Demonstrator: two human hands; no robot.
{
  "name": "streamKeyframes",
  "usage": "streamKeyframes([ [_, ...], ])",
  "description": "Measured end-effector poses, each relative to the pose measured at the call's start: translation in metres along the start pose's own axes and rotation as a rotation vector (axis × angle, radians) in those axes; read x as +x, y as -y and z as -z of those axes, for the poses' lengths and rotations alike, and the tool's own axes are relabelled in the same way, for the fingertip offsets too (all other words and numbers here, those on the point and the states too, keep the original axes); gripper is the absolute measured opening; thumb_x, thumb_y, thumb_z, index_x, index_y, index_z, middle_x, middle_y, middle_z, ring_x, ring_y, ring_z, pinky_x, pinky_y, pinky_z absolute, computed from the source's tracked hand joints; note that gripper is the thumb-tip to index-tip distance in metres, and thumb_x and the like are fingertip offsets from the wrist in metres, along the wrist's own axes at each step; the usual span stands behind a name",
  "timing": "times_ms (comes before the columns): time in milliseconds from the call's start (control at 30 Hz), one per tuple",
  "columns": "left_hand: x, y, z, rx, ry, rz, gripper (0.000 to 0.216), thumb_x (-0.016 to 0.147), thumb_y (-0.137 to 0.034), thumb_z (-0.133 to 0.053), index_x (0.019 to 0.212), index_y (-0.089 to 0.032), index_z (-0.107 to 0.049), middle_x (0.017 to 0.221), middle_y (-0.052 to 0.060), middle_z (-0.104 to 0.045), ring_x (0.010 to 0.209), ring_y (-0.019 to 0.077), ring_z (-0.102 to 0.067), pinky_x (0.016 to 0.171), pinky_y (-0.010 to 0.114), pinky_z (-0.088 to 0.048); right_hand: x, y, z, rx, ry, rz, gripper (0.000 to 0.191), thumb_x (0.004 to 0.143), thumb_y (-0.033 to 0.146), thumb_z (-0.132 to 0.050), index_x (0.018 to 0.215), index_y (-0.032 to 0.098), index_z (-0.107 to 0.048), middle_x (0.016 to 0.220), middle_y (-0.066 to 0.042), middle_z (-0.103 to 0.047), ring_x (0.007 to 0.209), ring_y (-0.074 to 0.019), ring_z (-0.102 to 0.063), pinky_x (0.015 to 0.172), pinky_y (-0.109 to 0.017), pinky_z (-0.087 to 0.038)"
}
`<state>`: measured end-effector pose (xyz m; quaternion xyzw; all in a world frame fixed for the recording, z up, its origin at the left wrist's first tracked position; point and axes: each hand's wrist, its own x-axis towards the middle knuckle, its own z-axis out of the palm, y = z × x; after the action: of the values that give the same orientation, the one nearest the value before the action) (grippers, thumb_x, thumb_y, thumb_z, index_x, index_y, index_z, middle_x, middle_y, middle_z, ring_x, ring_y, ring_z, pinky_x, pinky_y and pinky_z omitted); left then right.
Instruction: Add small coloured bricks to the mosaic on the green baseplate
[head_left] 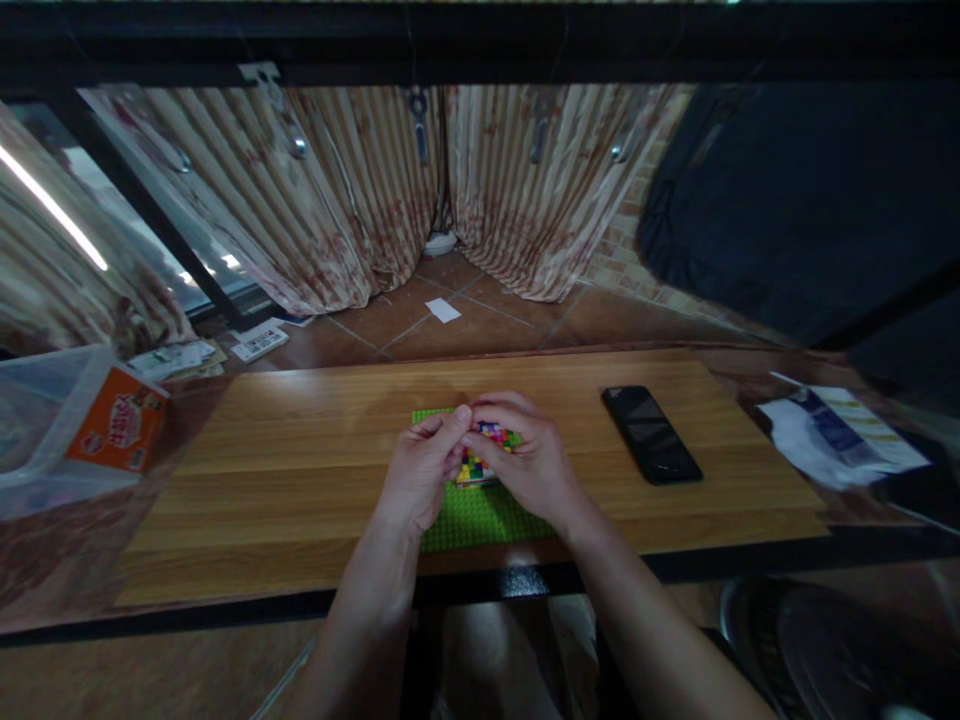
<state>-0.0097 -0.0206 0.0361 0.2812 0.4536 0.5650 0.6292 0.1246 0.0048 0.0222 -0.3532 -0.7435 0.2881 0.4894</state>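
Note:
A green studded baseplate (480, 518) lies on the wooden board, under my hands. Small multicoloured building bricks (476, 470) form a block on it, partly covered by my fingers. My left hand (427, 455) is closed, its thumb and fingertips pinched together above the block's left side. My right hand (529, 445) curves over the block from the right, and its fingertips meet those of the left hand. Whatever lies between the pinched fingertips is too small or too hidden to make out.
On the wooden board (262, 480) a black phone (651, 435) lies to the right. A clear plastic bin (45, 430) with an orange label stands at the left. Plastic packaging (840, 435) lies at the far right. Curtains (360, 200) hang behind the tiled floor.

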Motion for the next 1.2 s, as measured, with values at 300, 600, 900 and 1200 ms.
streamKeyframes([
  [300,0.0007,0.0009,-0.0013,0.021,0.030,0.000,0.049,0.070,-0.056,-0.076,0.057,-0.015,-0.053,0.047,-0.007,-0.039,0.039,0.0016,-0.024,0.038,0.019,-0.015,0.0016,0.0041,0.0019,-0.008,-0.009,-0.010,0.015,0.091,0.024,-0.059,0.094,0.027,-0.073,0.098,-0.004,-0.070,0.100,-0.0191,-0.065,0.092,-0.036,-0.050],
  [600,-0.0002,0.0006,0.0003,0.010,0.050,-0.007,0.039,0.067,-0.044,-0.081,0.061,-0.014,-0.057,0.051,-0.006,-0.042,0.041,0.0013,-0.026,0.039,0.017,-0.013,0.0031,0.0033,0.0044,-0.017,0.005,-0.028,0.017,0.091,0.022,-0.058,0.097,0.027,-0.073,0.099,-0.005,-0.070,0.099,-0.0185,-0.064,0.091,-0.036,-0.051],
  [900,0.0003,0.0015,0.0008,0.005,0.038,0.003,0.038,0.067,-0.041,-0.081,0.061,-0.014,-0.056,0.052,-0.006,-0.041,0.041,0.0010,-0.027,0.040,0.017,-0.013,0.0028,0.0010,0.0040,0.011,-0.026,-0.041,0.014,0.088,0.019,-0.062,0.093,0.026,-0.073,0.097,-0.004,-0.070,0.097,-0.0183,-0.065,0.089,-0.035,-0.052],
  [1200,0.0002,0.0005,0.0005,0.007,0.033,0.019,0.037,0.067,-0.039,-0.081,0.060,-0.014,-0.055,0.051,-0.007,-0.039,0.041,0.0012,-0.025,0.040,0.017,-0.012,0.0035,0.0007,0.0035,0.020,-0.038,-0.061,0.012,0.087,0.020,-0.062,0.088,0.026,-0.073,0.097,-0.004,-0.070,0.099,-0.0195,-0.065,0.091,-0.037,-0.051],
])
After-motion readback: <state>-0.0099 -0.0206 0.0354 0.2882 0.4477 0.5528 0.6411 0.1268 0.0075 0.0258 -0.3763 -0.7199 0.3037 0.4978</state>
